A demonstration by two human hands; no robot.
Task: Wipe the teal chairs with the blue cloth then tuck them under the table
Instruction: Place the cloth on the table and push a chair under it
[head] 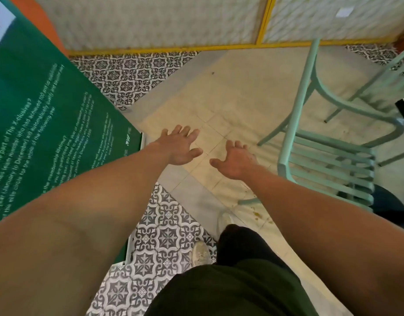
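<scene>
Your left hand (pixel 181 145) and right hand (pixel 236 159) outstretched, fingers spread wide, holding nothing, teal chair (pixel 328 160) just right, green banner (pixel 43 106) crowding your left, patterned floor tiles (pixel 166 238) below.

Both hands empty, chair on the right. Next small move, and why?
Probably fetch the blue cloth first: left hand and right hand are both open and empty over the floor, no cloth is in view, and the teal chair stands untouched beside the right hand.
</scene>
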